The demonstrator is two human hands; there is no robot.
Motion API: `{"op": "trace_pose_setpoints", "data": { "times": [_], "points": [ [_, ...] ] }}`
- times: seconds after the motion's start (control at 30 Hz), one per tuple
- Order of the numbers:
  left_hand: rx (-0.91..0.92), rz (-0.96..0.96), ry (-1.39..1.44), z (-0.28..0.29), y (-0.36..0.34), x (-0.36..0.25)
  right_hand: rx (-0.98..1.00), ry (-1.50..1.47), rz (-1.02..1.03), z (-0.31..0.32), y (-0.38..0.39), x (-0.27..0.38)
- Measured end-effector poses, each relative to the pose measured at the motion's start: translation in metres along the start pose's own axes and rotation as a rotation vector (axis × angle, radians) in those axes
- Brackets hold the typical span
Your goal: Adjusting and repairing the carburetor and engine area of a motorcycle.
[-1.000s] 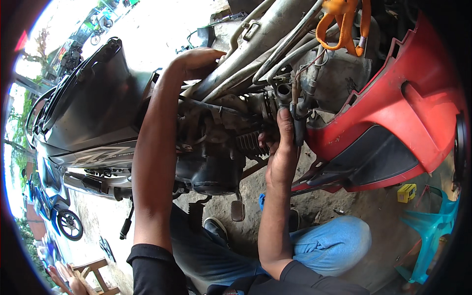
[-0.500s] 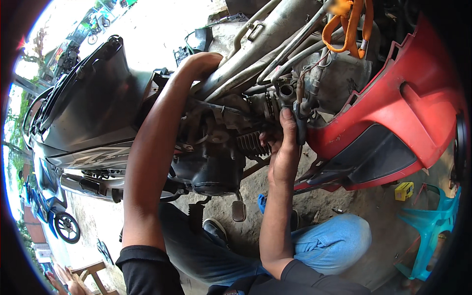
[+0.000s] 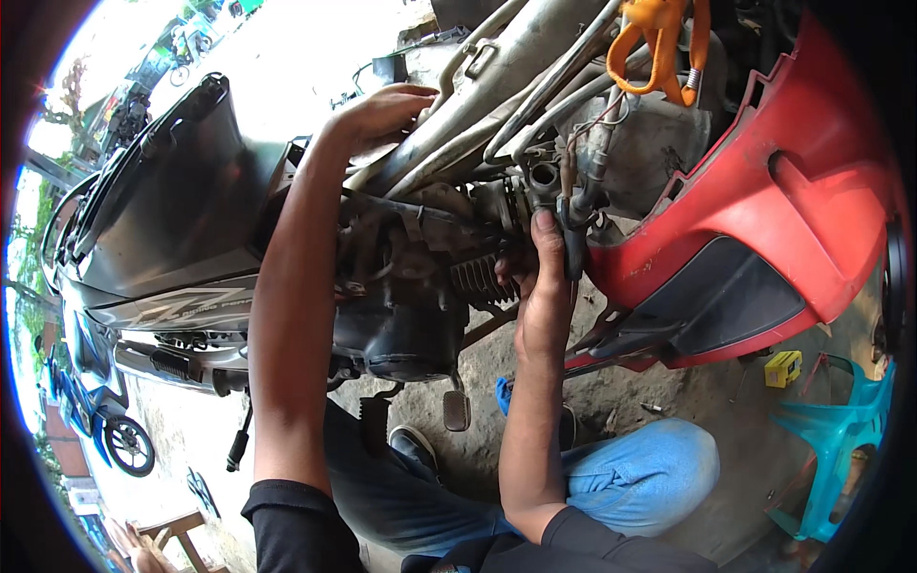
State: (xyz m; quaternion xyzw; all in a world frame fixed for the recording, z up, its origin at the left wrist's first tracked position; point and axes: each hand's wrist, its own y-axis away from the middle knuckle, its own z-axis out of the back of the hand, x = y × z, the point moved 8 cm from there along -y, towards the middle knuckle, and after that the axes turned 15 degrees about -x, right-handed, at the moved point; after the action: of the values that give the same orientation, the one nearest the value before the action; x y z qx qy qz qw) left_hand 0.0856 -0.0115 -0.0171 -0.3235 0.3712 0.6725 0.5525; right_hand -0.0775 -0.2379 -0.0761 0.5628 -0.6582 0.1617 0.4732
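Far L, a blue motorbike [image 3: 100, 420] is parked, well apart from the work. Next, the dark side panel [image 3: 181, 167] of the bike being worked on, in place. L hand [image 3: 382, 113] reaches over to the far side of the pale frame tube [image 3: 521, 62]; its fingertips are hidden there, so can't tell if it grips or only steadies. Below, the engine [image 3: 411, 334] & its fins [image 3: 470, 283] lie bare to view: access looks done.

Mid-R, R hand [image 3: 543, 306] is closed round the base of the round open fitting [image 3: 543, 176], thumb just under the mouth, fingers curled in by the fins. Fitting is beside the engine, mouth uncovered, nothing in it, so I'd judge the work approx. midway, w/ that opening yet to be closed. A black hose [image 3: 574, 253] runs just beside the thumb.

Further R, an orange strap [image 3: 657, 43] hangs higher up; the red panel [image 3: 831, 205] stands clear of the engine, so bodywork isn't closed up. Low R: yellow box [image 3: 783, 369], teal stool [image 3: 841, 420], neither in use.
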Motion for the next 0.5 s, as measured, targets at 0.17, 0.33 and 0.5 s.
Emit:
{"op": "trace_pose_setpoints", "data": {
  "times": [0.17,0.33,0.5],
  "points": [
    [-0.006,0.019,0.022,-0.011,0.021,-0.023,-0.011,0.005,0.005,0.004,-0.002,0.003],
    [0.053,0.063,0.099,-0.012,0.018,-0.022,-0.016,0.0,0.061,0.004,-0.005,0.004],
    [-0.005,0.047,0.078,-0.012,0.012,-0.013,0.004,-0.036,-0.003,0.006,-0.008,-0.001]
  ]
}}
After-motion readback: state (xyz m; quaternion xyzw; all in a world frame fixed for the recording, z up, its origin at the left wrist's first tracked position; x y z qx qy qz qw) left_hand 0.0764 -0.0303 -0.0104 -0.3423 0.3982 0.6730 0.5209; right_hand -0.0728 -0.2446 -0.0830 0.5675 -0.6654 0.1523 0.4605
